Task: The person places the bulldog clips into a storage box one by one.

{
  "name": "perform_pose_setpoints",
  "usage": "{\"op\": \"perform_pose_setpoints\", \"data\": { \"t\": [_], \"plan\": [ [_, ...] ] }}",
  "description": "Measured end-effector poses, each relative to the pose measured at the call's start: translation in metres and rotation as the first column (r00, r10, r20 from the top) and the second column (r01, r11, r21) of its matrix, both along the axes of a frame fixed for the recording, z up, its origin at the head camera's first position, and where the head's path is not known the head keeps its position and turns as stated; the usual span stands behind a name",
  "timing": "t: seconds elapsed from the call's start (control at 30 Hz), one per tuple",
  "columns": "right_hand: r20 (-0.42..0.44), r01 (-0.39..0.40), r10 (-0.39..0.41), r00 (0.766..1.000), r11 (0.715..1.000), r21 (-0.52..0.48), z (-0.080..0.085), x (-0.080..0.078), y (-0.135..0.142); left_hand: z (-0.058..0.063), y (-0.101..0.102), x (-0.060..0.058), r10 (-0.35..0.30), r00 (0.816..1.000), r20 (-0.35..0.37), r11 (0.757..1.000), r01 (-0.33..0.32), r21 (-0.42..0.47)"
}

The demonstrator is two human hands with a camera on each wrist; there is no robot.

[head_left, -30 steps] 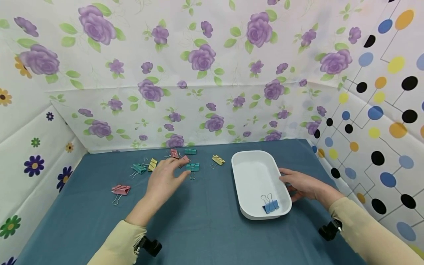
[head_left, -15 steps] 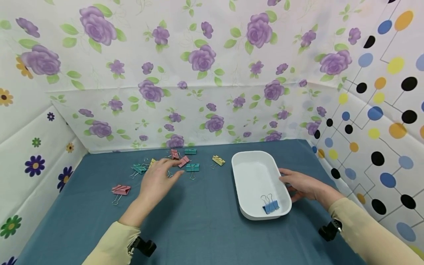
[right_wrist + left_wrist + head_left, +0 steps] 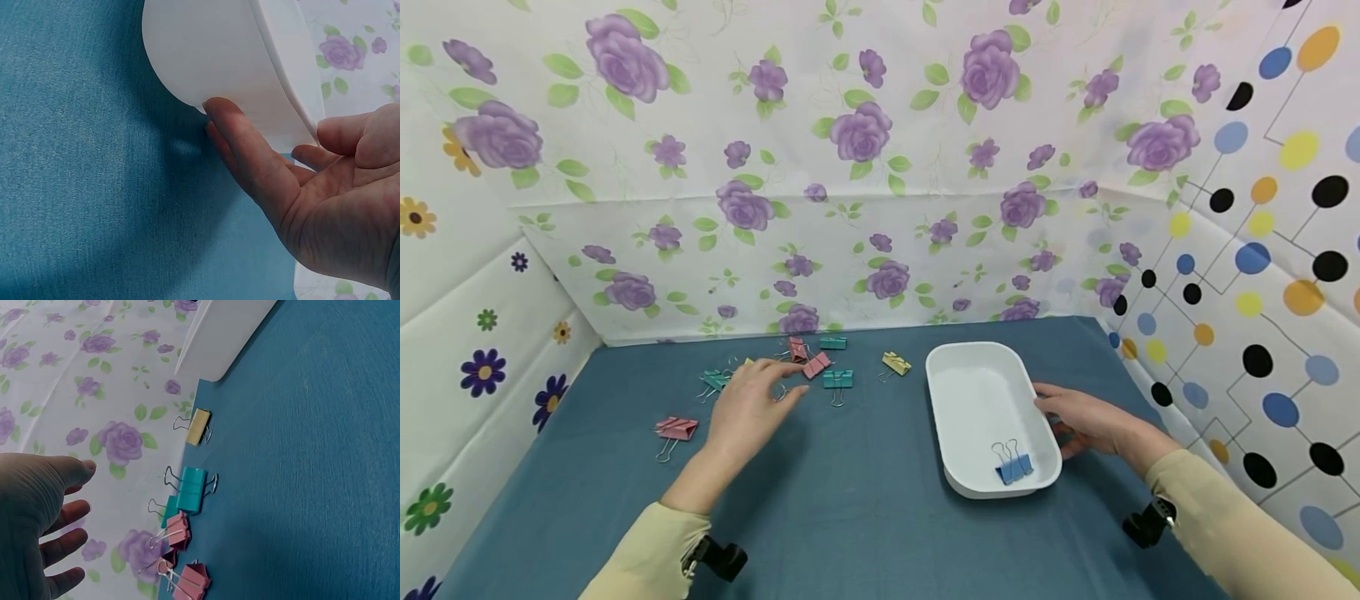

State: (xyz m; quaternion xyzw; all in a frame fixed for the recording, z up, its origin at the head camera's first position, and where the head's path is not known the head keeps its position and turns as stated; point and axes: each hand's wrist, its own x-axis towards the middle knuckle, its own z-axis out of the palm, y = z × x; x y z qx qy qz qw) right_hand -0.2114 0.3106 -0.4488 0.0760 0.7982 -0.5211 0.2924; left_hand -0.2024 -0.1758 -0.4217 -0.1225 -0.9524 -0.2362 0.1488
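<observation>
My left hand (image 3: 748, 408) hovers over the scattered binder clips with thumb and fingers spread and nothing between them. Just past its fingertips lie a pink binder clip (image 3: 817, 365) and a teal binder clip (image 3: 837, 380). A second teal binder clip (image 3: 715, 381) sits left of the hand, and a yellow one is mostly hidden behind the knuckles. At the right, my right hand (image 3: 1086, 419) holds the side of a white tray (image 3: 977, 408); in the right wrist view its thumb is at the rim and its fingers lie against the outer wall. A blue binder clip (image 3: 1015, 469) rests inside the tray.
A lone pink clip (image 3: 677, 428) lies at the left, a yellow clip (image 3: 896, 362) between the left hand and the tray. More clips sit along the back edge of the blue cloth (image 3: 865, 517). Patterned sheets (image 3: 880, 167) rise behind and at both sides.
My left hand has drawn back to the left and slightly toward me, uncovering the pink clip and covering most of the yellow one. The right hand and the tray stay put.
</observation>
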Motion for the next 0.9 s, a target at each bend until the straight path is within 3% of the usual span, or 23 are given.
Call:
{"op": "perform_pose_setpoints", "data": {
  "t": [0.43, 0.9],
  "plan": [
    [-0.008, -0.021, 0.021, 1.000, 1.000, -0.009, 0.001, 0.001, 0.000, 0.000, -0.015, 0.000, 0.046, 0.999, 0.030, 0.999, -0.045, -0.015],
    [-0.008, -0.037, 0.037, 0.999, 0.999, -0.019, 0.001, 0.001, 0.001, -0.011, -0.040, -0.007, 0.100, 0.990, 0.096, 0.994, -0.096, -0.043]
  ]
}}
